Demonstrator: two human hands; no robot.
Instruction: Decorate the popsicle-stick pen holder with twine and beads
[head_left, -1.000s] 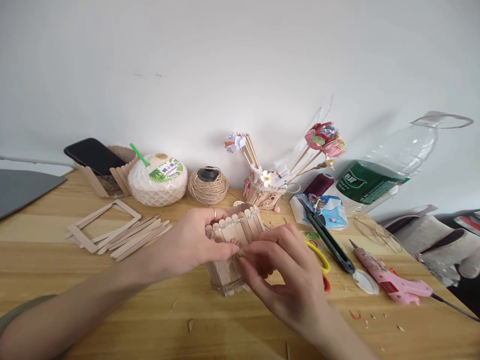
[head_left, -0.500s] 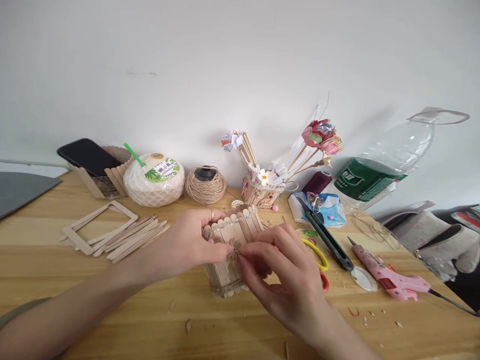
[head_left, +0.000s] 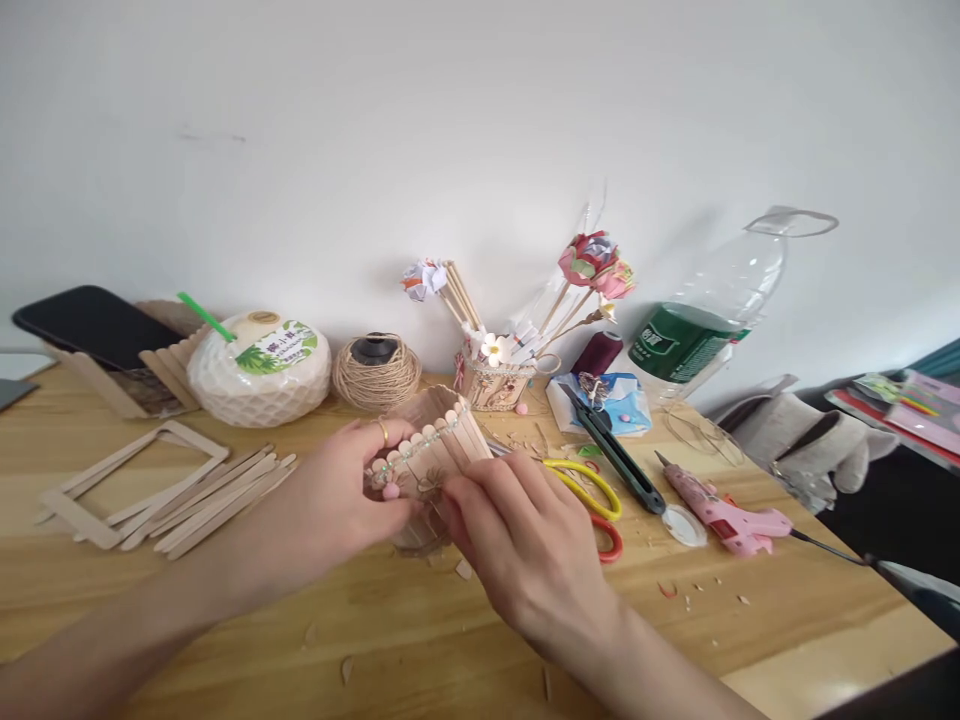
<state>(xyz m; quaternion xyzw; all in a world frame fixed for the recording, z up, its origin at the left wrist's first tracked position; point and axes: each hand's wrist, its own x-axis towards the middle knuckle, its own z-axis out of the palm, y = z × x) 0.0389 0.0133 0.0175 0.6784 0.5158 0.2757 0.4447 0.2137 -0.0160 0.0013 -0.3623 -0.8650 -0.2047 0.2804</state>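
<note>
- While yellow-handled scissors (head_left: 592,482) and a pink glue gun (head_left: 721,507) lie rightward, the right hand (head_left: 517,535) covers the front.
- Left hand (head_left: 337,500) fingers grip the round, ribbed pale wooden craft-stick holder (head_left: 435,450); right fingers pinch it.

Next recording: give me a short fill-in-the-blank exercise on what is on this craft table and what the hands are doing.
1. Both the left hand and the right hand grip a small holder built from craft ____.
2. The glue gun lying on the wooden table is ____ in colour.
3. The ball of twine sits just right of the white coconut drink, whose straw is ____.
4. The scissors have one yellow handle and one ____ handle.

Missing words: sticks; pink; green; red
</note>
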